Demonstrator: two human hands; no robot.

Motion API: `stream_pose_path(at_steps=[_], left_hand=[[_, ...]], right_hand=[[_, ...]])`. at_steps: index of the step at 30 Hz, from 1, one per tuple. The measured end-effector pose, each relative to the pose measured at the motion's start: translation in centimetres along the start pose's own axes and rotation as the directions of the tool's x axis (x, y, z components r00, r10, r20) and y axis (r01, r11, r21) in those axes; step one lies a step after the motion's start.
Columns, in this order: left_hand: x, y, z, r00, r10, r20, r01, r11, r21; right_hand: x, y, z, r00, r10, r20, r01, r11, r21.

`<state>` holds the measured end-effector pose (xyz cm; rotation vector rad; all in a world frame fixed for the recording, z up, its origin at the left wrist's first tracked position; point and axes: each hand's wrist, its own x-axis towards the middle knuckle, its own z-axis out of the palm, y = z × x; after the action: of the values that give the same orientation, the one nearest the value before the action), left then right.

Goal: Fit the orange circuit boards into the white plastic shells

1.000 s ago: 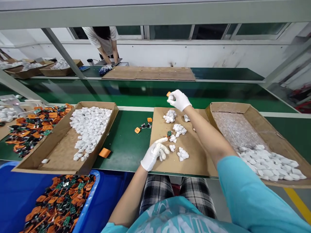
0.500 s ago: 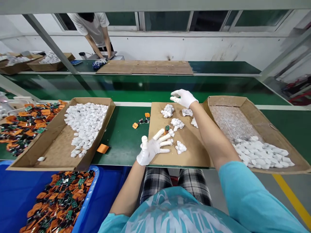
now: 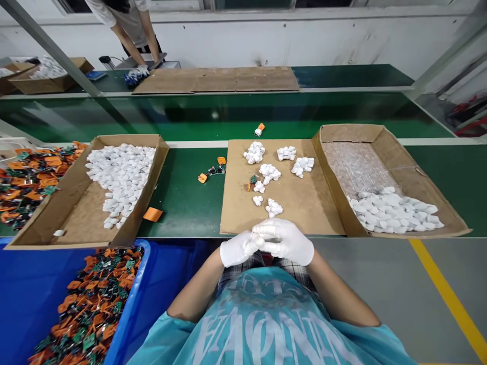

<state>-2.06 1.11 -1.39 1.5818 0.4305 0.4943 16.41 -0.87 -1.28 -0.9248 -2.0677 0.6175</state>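
In white gloves, my left hand [image 3: 240, 248] and my right hand [image 3: 288, 242] meet at the near edge of the cardboard sheet [image 3: 312, 203], close to my body. Their fingers are bent and touch each other; whatever may be between them is hidden. Just beyond them lies a small cluster of white pieces [image 3: 274, 208]. Several more white clusters [image 3: 269, 173] sit across the sheet, with a small green circuit board [image 3: 253, 179] among them. Past the sheet's far edge is a white piece with an orange part [image 3: 259, 130].
A cardboard tray [image 3: 76, 218] of white pieces stands left, another tray [image 3: 414, 177] right. Circuit boards with orange parts [image 3: 34, 177] are heaped far left and fill a blue bin [image 3: 142, 263]. A few boards [image 3: 216, 171] lie on the green surface. Across, a person [image 3: 131, 30] works.
My right hand has come back from the sheet's far side, and my left hand has drawn back to join it. An orange-and-white piece now shows beyond the sheet. The view has tilted down.
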Motion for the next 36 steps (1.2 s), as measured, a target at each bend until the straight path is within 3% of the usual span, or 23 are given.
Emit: stream_pose_path(at_steps=[2, 4, 7, 8, 9, 10, 13, 16, 19, 21, 23, 26, 29, 32, 34, 36], left_hand=[[0.6, 0.9, -0.4, 0.995, -0.037, -0.09, 0.046, 0.993, 0.105], [1.4, 1.2, -1.1, 0.945, -0.086, -0.317, 0.164, 0.96, 0.229], [2.8, 0.8, -2.0, 0.742, -0.04, -0.669, 0.397, 0.83, 0.391], [3.3, 0.5, -2.2, 0.691, -0.003, -0.722, 0.452, 0.782, 0.429], [3.8, 0.2, -2.4, 0.668, 0.033, -0.744, 0.488, 0.735, 0.47], [4.3, -0.1, -2.6, 0.668, 0.064, -0.741, 0.508, 0.689, 0.517], [5.2, -0.9, -2.9, 0.73, 0.114, -0.674, 0.513, 0.561, 0.65], [5.5, -1.3, -3.1, 0.778, 0.103, -0.62, 0.498, 0.5, 0.708], [5.4, -1.4, -3.3, 0.78, 0.092, -0.619, 0.507, 0.488, 0.711], [5.4, -1.3, -3.2, 0.766, 0.101, -0.635, 0.508, 0.51, 0.694], [5.5, -1.2, -3.1, 0.763, 0.124, -0.635, 0.486, 0.538, 0.689], [5.7, -1.3, -2.8, 0.798, 0.161, -0.581, 0.423, 0.537, 0.73], [5.8, -1.5, -2.7, 0.804, 0.171, -0.569, 0.414, 0.526, 0.743], [5.7, -1.8, -2.7, 0.75, 0.174, -0.638, 0.461, 0.554, 0.693], [5.6, -2.0, -2.7, 0.719, 0.164, -0.675, 0.478, 0.589, 0.652], [5.4, -2.0, -2.6, 0.702, 0.146, -0.697, 0.481, 0.624, 0.616]], right_hand=[[0.6, 0.5, -1.3, 0.995, 0.074, -0.065, -0.076, 0.996, -0.039], [2.2, 1.2, -2.5, 0.972, 0.208, -0.108, -0.225, 0.959, -0.174], [5.3, 2.2, -3.1, 0.912, 0.403, 0.074, -0.33, 0.83, -0.449], [6.2, 2.3, -3.0, 0.881, 0.451, 0.141, -0.322, 0.792, -0.519], [7.0, 2.5, -2.8, 0.853, 0.487, 0.189, -0.311, 0.764, -0.565], [7.6, 2.5, -2.5, 0.834, 0.51, 0.212, -0.307, 0.746, -0.591], [8.2, 2.9, -2.1, 0.814, 0.54, 0.212, -0.331, 0.733, -0.594], [7.3, 3.7, -2.7, 0.815, 0.549, 0.184, -0.413, 0.774, -0.48], [6.0, 4.6, -4.0, 0.817, 0.571, 0.078, -0.556, 0.817, -0.149], [5.4, 4.9, -4.6, 0.821, 0.571, -0.002, -0.571, 0.821, 0.014], [5.0, 5.0, -4.7, 0.83, 0.555, -0.059, -0.55, 0.831, 0.082], [4.5, 5.1, -4.2, 0.816, 0.558, -0.151, -0.54, 0.829, 0.143], [3.7, 5.8, -4.2, 0.801, 0.557, -0.217, -0.543, 0.83, 0.126], [2.9, 7.1, -5.8, 0.753, 0.565, -0.337, -0.609, 0.793, -0.031], [2.9, 7.8, -7.2, 0.693, 0.575, -0.435, -0.695, 0.692, -0.192], [3.6, 8.3, -8.4, 0.669, 0.585, -0.459, -0.742, 0.57, -0.353]])
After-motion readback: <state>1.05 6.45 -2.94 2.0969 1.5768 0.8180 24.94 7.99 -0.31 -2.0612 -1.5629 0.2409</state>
